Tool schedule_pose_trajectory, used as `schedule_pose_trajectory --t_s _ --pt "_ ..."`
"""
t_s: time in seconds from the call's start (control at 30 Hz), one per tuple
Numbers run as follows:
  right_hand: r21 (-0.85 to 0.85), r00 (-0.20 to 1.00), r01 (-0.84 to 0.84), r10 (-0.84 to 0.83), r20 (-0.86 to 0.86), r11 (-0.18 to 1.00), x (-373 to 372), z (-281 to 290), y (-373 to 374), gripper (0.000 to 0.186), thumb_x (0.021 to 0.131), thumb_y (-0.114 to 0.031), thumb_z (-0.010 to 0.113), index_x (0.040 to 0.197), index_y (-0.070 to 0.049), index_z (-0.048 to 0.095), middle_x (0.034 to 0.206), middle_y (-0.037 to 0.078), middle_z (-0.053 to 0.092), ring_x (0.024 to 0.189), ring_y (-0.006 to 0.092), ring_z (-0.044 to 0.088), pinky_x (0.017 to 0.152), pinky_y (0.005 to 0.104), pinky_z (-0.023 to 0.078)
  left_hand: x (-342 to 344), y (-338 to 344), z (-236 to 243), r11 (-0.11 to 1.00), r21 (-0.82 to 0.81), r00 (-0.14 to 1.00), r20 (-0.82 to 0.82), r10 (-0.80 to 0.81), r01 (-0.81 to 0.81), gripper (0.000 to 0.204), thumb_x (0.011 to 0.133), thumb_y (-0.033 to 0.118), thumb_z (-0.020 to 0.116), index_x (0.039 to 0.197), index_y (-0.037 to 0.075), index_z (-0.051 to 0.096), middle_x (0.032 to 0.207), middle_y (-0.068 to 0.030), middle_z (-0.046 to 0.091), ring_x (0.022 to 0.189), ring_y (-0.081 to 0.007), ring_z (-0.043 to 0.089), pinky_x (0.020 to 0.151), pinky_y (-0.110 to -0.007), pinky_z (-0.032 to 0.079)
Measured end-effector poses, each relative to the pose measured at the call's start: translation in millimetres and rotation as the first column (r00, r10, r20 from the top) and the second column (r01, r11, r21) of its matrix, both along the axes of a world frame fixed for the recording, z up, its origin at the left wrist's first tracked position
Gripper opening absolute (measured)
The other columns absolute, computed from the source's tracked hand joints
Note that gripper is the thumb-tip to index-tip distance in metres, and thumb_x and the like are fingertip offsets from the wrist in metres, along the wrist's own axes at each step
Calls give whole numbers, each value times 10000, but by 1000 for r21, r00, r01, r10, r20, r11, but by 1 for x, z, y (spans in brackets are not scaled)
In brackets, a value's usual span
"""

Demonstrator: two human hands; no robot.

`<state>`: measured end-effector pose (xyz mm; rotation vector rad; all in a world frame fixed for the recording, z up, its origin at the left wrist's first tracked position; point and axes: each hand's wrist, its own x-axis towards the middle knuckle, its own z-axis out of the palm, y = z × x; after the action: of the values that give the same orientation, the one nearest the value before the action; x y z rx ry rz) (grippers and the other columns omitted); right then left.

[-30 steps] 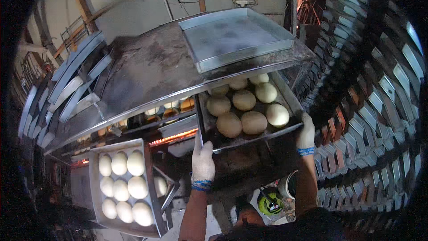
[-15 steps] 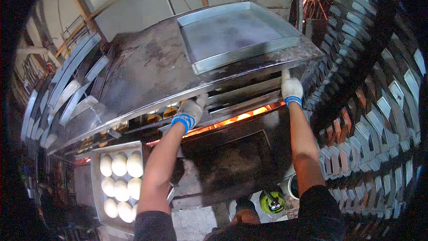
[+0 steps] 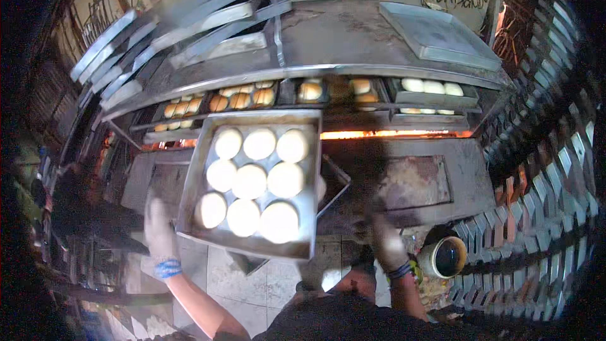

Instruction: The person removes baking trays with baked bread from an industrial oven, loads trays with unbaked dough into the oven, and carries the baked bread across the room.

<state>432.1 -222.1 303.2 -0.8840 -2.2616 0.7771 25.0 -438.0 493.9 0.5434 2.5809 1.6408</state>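
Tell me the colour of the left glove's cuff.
The cuff of the left glove is blue, seen best in the head view.

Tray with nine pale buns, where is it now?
In the head view, the tray is left of centre, in front of the oven, with the left hand beside its left edge and the right hand farther off to its right.

Dough balls point(image 3: 249, 181) in tray point(image 3: 196, 177), seemingly before oven point(image 3: 341, 35)
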Motion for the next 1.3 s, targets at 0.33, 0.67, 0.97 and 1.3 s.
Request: schedule_pose_trajectory --t_s 0.33,0.67,0.97,1.3 --pt "71 994 -20 12 113 997 -92 45 -77 335 919 -130 533 1230 -13 577 1011 225 661 918 411 648 841 479 506 -59 -40 -122 982 -4 867 470 -164 188 746 930 573 523 1134 -136 636 964 -207 684 971 -265 608 905 -381 452" --pt "-688 651 64 -553 -520 723 -42 70 3 338 975 -232 512 1122 21 679 1006 165 716 938 273 686 826 396 535 7 50 -30 749 -396 846 217 -487 532 319 984 259 492 1127 19 647 972 -282 667 896 -454 650 779 -511 479" --pt "-673 723 151 -545 -424 724 -23 40 175 430 1030 -299 468 1251 26 643 1141 106 684 968 185 642 843 337 516 -8 232 -32 469 -816 618 -182 -764 339 230 911 214 547 979 48 691 942 -276 675 899 -451 666 755 -522 525" --pt "77 823 524 -528 210 848 -74 31 292 298 1024 -170 515 1254 -1 601 1139 199 661 1036 330 641 898 410 518 -70 375 -91 246 -960 390 -178 -904 132 171 868 218 621 876 69 705 851 -221 705 850 -385 702 765 -488 551"
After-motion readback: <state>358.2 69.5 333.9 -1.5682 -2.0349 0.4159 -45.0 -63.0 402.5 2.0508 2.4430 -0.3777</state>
